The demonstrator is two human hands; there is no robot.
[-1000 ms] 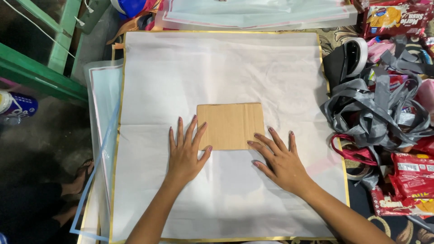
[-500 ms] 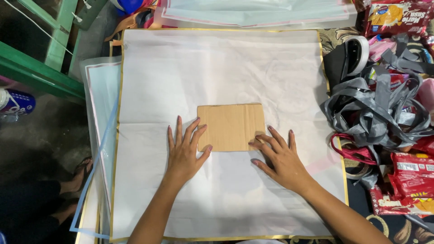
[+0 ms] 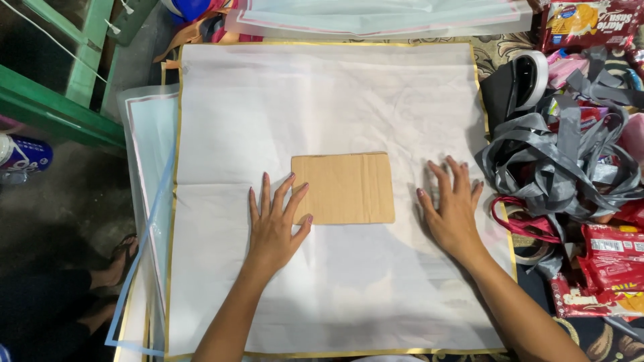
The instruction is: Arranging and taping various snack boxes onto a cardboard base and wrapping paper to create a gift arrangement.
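A brown cardboard rectangle [image 3: 345, 188] lies flat in the middle of a large white sheet with a gold edge [image 3: 322, 100]. My left hand [image 3: 274, 224] rests flat on the sheet with fingers spread, its fingertips touching the cardboard's lower left corner. My right hand [image 3: 453, 208] lies flat and spread on the white sheet to the right of the cardboard, apart from it. Neither hand holds anything.
A heap of grey ribbon [image 3: 570, 154] and red snack packets [image 3: 600, 265] lie at the right. Pale blue sheets [image 3: 144, 154] stick out at the left and more at the top [image 3: 382, 17]. A green frame [image 3: 60, 107] and a bottle [image 3: 23, 154] stand at the far left.
My right hand has slid to the right, off the cardboard's lower right corner and onto the bare sheet. My left hand has stayed in place.
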